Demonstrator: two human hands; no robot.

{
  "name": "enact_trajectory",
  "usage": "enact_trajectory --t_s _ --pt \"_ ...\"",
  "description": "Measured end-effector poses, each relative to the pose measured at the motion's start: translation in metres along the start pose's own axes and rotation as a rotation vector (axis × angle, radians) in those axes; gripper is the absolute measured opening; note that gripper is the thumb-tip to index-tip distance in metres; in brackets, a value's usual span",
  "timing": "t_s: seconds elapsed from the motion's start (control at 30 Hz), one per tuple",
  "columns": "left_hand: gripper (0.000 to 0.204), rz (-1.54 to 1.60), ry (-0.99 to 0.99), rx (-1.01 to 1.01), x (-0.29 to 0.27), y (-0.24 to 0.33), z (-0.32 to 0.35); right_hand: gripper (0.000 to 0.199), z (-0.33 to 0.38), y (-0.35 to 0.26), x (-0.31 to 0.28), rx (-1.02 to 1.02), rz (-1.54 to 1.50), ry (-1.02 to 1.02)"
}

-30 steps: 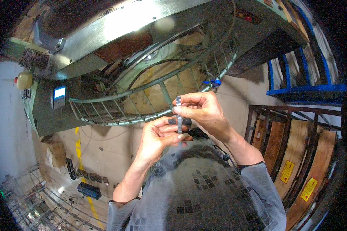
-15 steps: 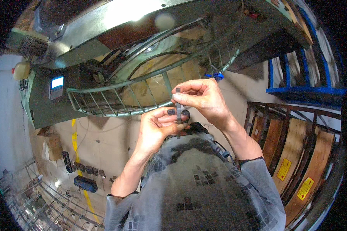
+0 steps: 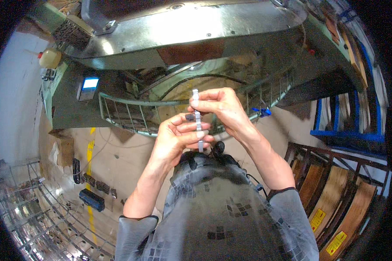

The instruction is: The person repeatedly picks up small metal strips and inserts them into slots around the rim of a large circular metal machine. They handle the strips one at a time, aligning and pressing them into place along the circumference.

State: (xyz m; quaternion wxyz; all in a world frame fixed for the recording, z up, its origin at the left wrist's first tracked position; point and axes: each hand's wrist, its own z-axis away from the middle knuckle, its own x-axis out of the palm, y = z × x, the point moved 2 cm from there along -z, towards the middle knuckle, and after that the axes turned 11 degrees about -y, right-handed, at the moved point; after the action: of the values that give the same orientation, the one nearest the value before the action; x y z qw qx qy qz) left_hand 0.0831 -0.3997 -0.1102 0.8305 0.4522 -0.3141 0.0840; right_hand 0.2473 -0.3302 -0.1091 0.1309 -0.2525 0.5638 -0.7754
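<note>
A narrow, segmented metal strip [image 3: 198,117] stands lengthwise between my hands, shining silver where the light hits it. My left hand [image 3: 172,138] is closed on its lower part, thumb across the strip and fingers behind. The thumb and fingers of my right hand [image 3: 225,108] pinch it near its top end, which sticks out above them. A small dark piece [image 3: 190,117] shows at my left fingertips, beside the strip; I cannot make out whether it is a finger cover or a separate part.
Ahead is a green machine with a bright metal top [image 3: 183,32] and a curved green railing [image 3: 135,117]. A lit screen [image 3: 90,83] hangs at its left. Wire racks [image 3: 35,204] stand lower left, wooden boards in a rack [image 3: 331,191] lower right, and a blue rack [image 3: 348,132] above them.
The strip has turned from dark grey to bright silver as it catches the light. Both hands keep hold of it. My view has shifted, so more of the machine's metal top shows.
</note>
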Motion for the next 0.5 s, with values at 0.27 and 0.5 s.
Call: enact_trajectory --t_s 0.27,0.5 --pt "0.048 0.022 0.025 0.009 -0.071 0.061 -0.012 0.024 -0.093 0.010 0.035 -0.014 -0.153 -0.047" --pt "0.050 -0.022 0.011 -0.031 -0.110 0.095 -0.040 0.021 -0.136 0.021 0.042 0.025 -0.282 0.036"
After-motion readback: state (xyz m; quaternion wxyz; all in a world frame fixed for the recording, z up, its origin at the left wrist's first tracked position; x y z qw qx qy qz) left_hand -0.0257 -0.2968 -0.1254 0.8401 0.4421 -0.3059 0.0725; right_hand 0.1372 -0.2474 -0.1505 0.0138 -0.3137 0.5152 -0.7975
